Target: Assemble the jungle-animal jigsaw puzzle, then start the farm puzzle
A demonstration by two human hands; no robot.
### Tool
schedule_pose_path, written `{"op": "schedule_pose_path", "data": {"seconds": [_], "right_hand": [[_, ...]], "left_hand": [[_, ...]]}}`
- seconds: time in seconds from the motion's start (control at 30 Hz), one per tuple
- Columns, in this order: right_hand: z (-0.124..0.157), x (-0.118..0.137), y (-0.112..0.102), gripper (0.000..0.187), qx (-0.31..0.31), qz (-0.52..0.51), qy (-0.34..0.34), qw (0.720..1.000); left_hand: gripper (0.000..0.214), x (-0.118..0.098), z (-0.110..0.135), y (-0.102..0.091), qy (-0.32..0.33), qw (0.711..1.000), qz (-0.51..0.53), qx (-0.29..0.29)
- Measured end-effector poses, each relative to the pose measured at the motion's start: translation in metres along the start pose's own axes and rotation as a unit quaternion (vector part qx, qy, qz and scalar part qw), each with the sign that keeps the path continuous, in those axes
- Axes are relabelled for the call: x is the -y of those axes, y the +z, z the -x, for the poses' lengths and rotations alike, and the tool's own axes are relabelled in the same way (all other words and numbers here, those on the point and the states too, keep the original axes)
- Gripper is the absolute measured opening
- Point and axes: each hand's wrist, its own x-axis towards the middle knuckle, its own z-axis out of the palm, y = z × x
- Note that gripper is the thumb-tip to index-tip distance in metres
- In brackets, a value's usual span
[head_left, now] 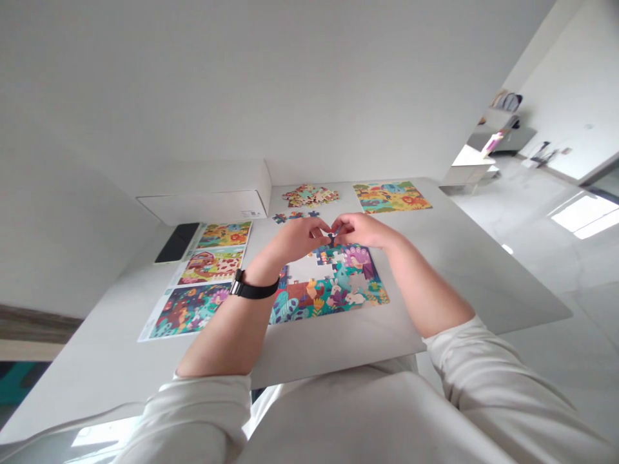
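Puzzle, partly built, gaps within: centre of frame. Picture sheet, three scenes: left. Left hand and right hand: over the puzzle's far side, fingertips close together, pinching one dark piece. Phone: left, beside sheet. Heap of loose pieces: above centre. Animal picture: right of heap. White box: left of heap.

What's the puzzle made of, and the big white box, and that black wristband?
Puzzle: probably printed cardboard, since its pieces are flat with bright pictures, though thin wood is possible.
White box: likely cardboard, with a dull finish, flat sides and straight edges.
Black wristband: perhaps rubber or cloth, because it curves snugly round the wrist; its shiny clasp looks like metal.
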Motion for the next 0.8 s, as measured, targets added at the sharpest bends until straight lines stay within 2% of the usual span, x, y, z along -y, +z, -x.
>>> {"op": "schedule_pose_path", "data": {"seconds": [0.2, 0.4, 0.8], "right_hand": [[-0.002, -0.002, -0.003, 0.039, 0.004, -0.024, -0.015, 1.000], [-0.005, -0.012, -0.006, 0.036, 0.032, -0.015, -0.001, 0.999], [-0.002, -0.015, -0.017, 0.034, 0.016, 0.006, 0.011, 1.000]], "left_hand": [[0.028, 0.005, -0.004, 0.003, -0.008, 1.000, 0.001, 0.007], [0.029, 0.006, -0.007, 0.003, -0.023, 1.000, -0.004, -0.002], [0.026, 0.014, -0.009, 0.007, -0.053, 0.998, 0.010, 0.025]]}}
